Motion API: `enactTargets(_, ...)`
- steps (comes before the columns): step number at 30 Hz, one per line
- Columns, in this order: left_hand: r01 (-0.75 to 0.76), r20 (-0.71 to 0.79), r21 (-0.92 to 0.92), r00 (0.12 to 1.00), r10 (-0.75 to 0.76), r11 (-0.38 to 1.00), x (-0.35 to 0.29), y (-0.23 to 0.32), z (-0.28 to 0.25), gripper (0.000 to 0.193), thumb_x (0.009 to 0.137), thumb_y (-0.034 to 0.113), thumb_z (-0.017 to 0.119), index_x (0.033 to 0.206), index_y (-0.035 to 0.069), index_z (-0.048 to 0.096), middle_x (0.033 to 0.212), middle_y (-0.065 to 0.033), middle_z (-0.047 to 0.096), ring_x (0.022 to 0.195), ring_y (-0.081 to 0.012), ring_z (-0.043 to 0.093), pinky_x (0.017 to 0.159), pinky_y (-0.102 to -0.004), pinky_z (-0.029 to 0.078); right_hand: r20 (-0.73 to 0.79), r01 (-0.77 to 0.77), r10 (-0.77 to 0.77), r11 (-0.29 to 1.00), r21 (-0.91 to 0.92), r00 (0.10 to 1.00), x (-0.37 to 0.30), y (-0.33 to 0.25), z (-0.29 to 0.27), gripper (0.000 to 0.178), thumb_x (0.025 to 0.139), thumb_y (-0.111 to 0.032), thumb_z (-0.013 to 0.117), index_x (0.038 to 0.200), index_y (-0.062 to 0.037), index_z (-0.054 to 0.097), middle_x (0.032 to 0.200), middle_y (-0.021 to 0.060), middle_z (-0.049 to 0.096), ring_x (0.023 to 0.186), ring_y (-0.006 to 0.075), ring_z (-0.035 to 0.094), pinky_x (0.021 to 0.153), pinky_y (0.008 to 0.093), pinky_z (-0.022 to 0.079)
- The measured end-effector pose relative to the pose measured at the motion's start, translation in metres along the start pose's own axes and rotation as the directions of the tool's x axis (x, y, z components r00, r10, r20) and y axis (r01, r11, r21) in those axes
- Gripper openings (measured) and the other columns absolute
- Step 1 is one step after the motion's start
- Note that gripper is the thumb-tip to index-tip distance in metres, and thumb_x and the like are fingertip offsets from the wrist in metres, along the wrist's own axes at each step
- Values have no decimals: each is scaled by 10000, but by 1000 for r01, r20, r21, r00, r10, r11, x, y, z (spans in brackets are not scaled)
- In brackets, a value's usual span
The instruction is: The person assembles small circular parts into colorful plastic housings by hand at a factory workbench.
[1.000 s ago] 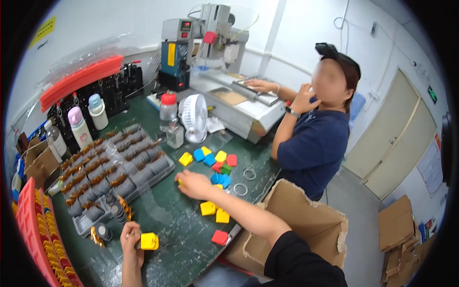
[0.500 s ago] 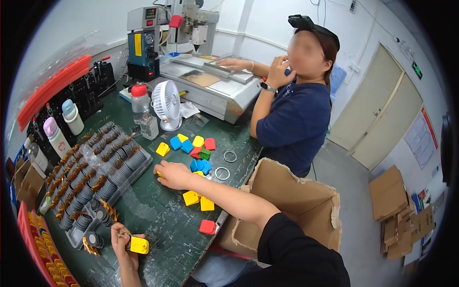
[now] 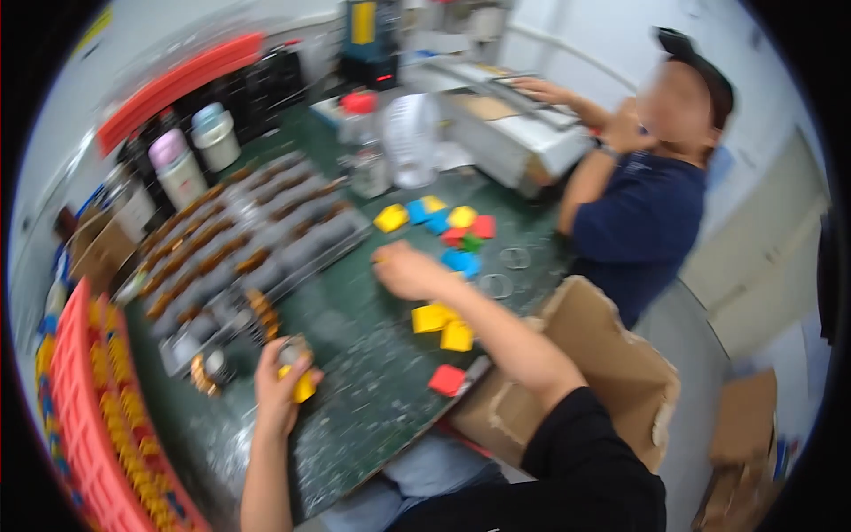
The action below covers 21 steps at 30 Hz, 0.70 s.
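We see bright yellow on our held pc [image 3: 306,387], + yellow, blue, red & one green among the table pcs [image 3: 456,337]. Our tabletop [image 3: 341,332]: dk green w/ pale scuffs. Tray discs [image 3: 291,257]: grey; strips [image 3: 253,261] btwn 'em: amber-brn. Rack [image 3: 78,381] on our L: coral w/ lattice pattern, rack pcs [image 3: 115,417] mostly yellow. Btl caps [image 3: 166,149]: lilac, lt blue, red. Fan [image 3: 412,142]: white. Our sleeve [image 3: 576,434]: blk; co-worker's tee [image 3: 638,208]: navy. Box [image 3: 581,324]: tan-brn.
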<state>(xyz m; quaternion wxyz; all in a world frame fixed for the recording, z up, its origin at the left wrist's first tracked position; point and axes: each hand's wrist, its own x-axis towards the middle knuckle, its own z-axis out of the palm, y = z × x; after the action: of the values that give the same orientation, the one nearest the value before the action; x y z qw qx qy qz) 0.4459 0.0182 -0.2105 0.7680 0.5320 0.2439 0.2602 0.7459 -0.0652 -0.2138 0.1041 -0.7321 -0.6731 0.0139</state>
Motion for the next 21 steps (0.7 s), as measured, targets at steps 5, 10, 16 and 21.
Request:
enactTargets(5, -2, 62, -2, 998, 2, 1000, 3, -2, -1, 282, 899, 114, 623, 1130, 48, 476, 927, -54, 574, 729, -138, 611, 643, -257, 505, -71, -107, 155, 886, 451, 985, -7, -50, -42, 302, 884, -122, 536, 1185, -104, 529, 1050, 171, 541, 931, 302, 583, 811, 369, 473)
enactTargets(10, 5, 58, 75, 998, -9, 997, -5, 4, -5, 246, 918, 153, 601, 1104, 37, 490, 924, -38, 571, 715, -109, 607, 658, -232, 501, 77, -87, 42, 393, 915, 996, -1, -97, -40, 347, 836, -59, 672, 1148, -37, 522, 1051, 83, 618, 918, 110, 604, 802, 270, 491)
enactTargets(16, 22, 98, 196, 994, -41, 980, -6, 1, -6, 219, 910, 193, 617, 1038, 35, 535, 878, -12, 589, 723, -83, 616, 631, -223, 488, 226, -245, 97, 292, 925, 969, -6, -106, -51, 277, 811, -101, 725, 1014, 15, 576, 947, 83, 649, 757, 113, 640, 692, 239, 518)
enactTargets(21, 47, 111, 288, 991, -82, 956, -7, 3, -2, 202, 891, 186, 648, 981, 26, 565, 855, -14, 618, 726, -82, 626, 646, -223, 503, 327, -338, 86, 280, 899, 941, -8, -91, -49, 234, 814, -139, 735, 921, 14, 593, 824, 71, 670, 690, 93, 627, 622, 226, 510)
